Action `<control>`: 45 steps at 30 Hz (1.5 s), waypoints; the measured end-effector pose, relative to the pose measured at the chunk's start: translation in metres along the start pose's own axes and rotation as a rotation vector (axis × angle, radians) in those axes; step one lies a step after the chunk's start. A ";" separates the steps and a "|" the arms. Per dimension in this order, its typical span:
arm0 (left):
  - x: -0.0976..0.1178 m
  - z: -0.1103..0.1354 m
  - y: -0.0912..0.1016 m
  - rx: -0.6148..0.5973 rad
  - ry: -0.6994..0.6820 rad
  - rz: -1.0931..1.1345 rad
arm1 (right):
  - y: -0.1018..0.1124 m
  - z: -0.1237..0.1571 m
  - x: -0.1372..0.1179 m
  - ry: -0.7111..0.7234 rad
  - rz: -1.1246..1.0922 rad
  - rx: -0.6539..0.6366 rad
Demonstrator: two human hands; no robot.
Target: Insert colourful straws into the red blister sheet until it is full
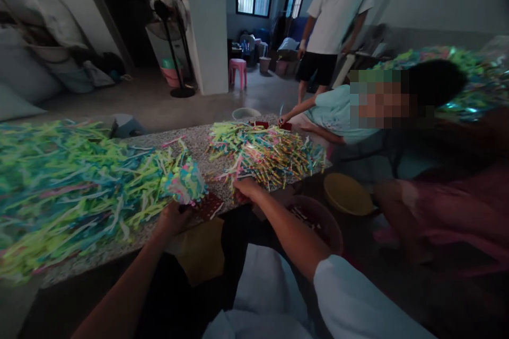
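My left hand [175, 218] is curled at the left edge of a dark red board [209, 206] with pale marks or holes. Its fingertips are partly hidden, so what they grip is unclear. Just above, a dense bunch of blue, green, white and pink strips [186, 183] stands on or beside the board. Closed, my right hand [244, 189] sits at the near left edge of a pile of thin striped sticks [274, 159] with coloured strips on them. A pale pink strip [237, 167] rises by its fingers; whether they grip it is hard to see.
Loose strips [79, 185] cover the left of the speckled stone table [159, 140]. A pink basin [334, 228] and yellow bowl [345, 193] sit low at right. Across the table's right end, a person in light blue [334, 108] reaches to another red board [260, 125]. Someone stands behind.
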State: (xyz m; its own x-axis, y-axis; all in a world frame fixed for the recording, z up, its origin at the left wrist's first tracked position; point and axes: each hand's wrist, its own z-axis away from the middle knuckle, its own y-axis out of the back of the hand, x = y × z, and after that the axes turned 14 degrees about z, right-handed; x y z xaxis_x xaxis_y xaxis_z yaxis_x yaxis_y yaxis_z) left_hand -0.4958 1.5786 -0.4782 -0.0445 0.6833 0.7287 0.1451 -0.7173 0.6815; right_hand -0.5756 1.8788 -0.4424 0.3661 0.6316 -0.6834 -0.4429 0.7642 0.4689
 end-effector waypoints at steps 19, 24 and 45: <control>0.034 0.007 -0.006 0.219 -0.008 0.247 | -0.010 0.007 0.014 0.159 0.090 0.170; 0.075 -0.013 -0.010 0.359 -0.070 0.250 | -0.011 0.004 0.014 0.178 0.082 0.144; 0.227 -0.101 -0.052 0.416 -0.256 0.166 | -0.019 -0.003 0.017 0.218 0.056 0.126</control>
State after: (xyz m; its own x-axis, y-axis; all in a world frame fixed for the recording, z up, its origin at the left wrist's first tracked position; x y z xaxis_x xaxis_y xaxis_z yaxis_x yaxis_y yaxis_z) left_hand -0.6131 1.7573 -0.3418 0.2485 0.6137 0.7494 0.5127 -0.7397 0.4358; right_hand -0.5634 1.8749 -0.4642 0.1527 0.6409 -0.7523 -0.3470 0.7475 0.5664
